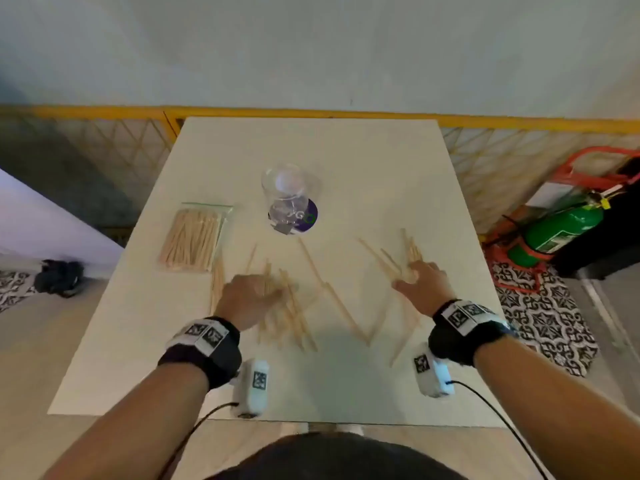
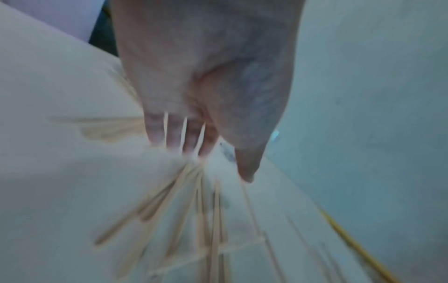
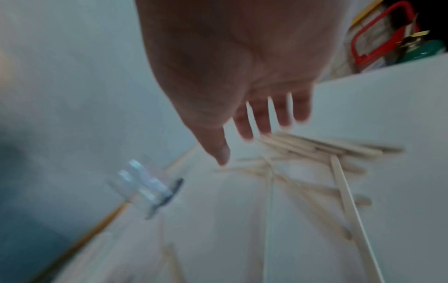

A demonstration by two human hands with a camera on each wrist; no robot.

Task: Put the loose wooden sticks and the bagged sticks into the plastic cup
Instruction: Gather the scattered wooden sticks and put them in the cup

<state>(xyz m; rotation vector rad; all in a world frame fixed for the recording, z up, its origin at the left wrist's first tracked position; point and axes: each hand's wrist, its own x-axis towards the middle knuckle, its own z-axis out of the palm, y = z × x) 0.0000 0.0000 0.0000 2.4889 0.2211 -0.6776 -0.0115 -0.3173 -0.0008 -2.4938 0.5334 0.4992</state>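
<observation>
A: Left hand [image 1: 250, 296]?
B: Flat over a loose pile of sticks [image 1: 287, 306] near the table's [image 1: 346, 147] left edge, at mid-depth. Fingers [image 2: 174, 134] straight, slightly spread, tips touching the pile; nothing grasped. The sticks fan out past the fingertips.

A: Right hand [image 1: 420, 280]?
B: Also relaxed, fingers [image 3: 264, 116] straight, holding nothing. It sits over a second scatter of sticks [image 1: 398, 261] toward the right edge. The nearest sticks lie just beyond the fingertips; contact is too blurred to call.

A: Between the hands?
B: A few long sticks [image 1: 332, 292] lie crossed on the bare top.

A: The cup [image 1: 291, 192]?
B: Clear plastic, upright, centre of the table toward the far edge, well apart from both hands. No sticks show inside.

A: The bag of sticks [image 1: 194, 235]?
B: Flat by the left edge, just beyond the left hand and left of the cup, untouched.
</observation>
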